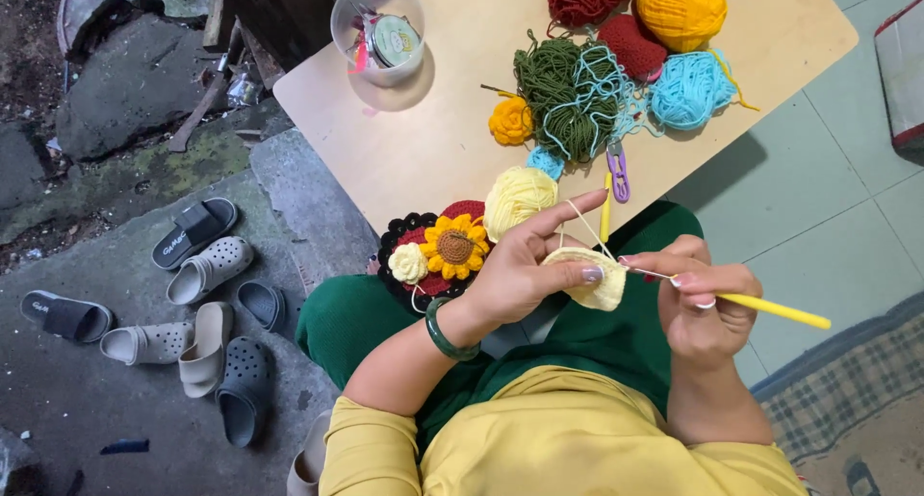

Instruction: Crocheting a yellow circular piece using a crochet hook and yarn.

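Pale-yellow crochet piece [589,273] sat pinched in your left hand [525,270]; your right hand [698,304] gripped the hook [770,309]. Taut yarn [582,225] could have slipped off your raised finger, loosening stitches.

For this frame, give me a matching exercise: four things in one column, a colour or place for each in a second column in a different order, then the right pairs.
Things
1. crochet hook
2. small crochet piece
3. clear plastic cup
4. bracelet

Colour or place
A. dark green, around the left wrist
B. pale yellow, pinched in the left hand
C. on the table near its far corner, with small items inside
D. bright yellow, held in the right hand

Pairs: 1-D, 2-B, 3-C, 4-A
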